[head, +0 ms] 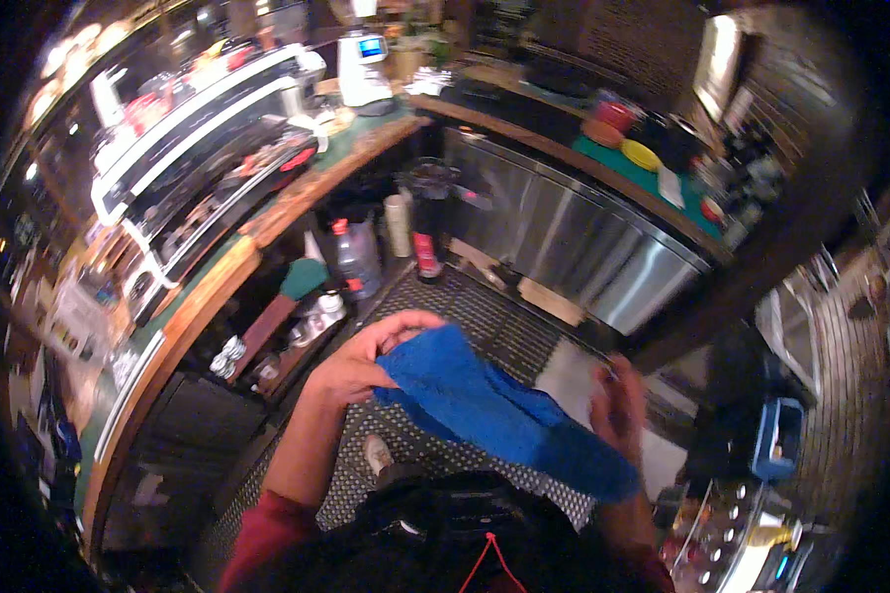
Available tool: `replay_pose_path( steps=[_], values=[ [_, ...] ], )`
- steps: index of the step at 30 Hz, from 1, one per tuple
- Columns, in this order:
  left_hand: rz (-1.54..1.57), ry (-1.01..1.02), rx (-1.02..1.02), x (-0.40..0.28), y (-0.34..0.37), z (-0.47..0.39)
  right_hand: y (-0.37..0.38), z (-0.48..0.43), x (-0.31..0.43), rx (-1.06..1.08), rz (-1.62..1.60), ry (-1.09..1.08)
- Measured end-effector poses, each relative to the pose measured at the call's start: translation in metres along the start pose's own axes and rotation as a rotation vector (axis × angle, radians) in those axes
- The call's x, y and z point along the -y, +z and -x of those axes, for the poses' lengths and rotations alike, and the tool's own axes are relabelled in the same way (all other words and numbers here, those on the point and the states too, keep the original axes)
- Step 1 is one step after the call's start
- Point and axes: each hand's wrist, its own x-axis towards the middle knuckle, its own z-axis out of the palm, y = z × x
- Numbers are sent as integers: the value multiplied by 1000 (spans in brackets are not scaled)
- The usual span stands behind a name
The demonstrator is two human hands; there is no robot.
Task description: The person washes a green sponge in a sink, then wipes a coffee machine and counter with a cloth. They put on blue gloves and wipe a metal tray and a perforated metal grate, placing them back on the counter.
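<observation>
A blue cloth (482, 400) hangs in the air in front of my body, above the floor. My left hand (374, 356) grips its upper left corner between thumb and fingers. From there the cloth slopes down to the right, and its darker lower end lies across my right wrist. My right hand (619, 404) is raised just beyond that end, blurred, with fingers pointing up and apart. Nothing shows between those fingers, and the palm side is partly hidden by the cloth.
Perforated rubber matting (489, 315) covers the floor. To the left runs a wood-edged counter (289, 204) with a glass-fronted case (215, 148). Bottles (356, 259) stand on a low shelf. Stainless steel cabinet doors (564, 230) are ahead. A blue bin (779, 437) sits at right.
</observation>
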Motion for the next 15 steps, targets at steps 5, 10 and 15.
replay_pose_path(
  steps=[5, 10, 15],
  values=[
    [-584, 6, 17, 66, 111, -155, -52, 39, 9, -227, 428, -49],
    [-949, -86, -31, 199, 114, -271, -113, 94, 49, -380, 705, -105],
    [-435, -438, 66, 312, 121, -341, -196, 122, 112, -446, 937, -115]
  ],
)
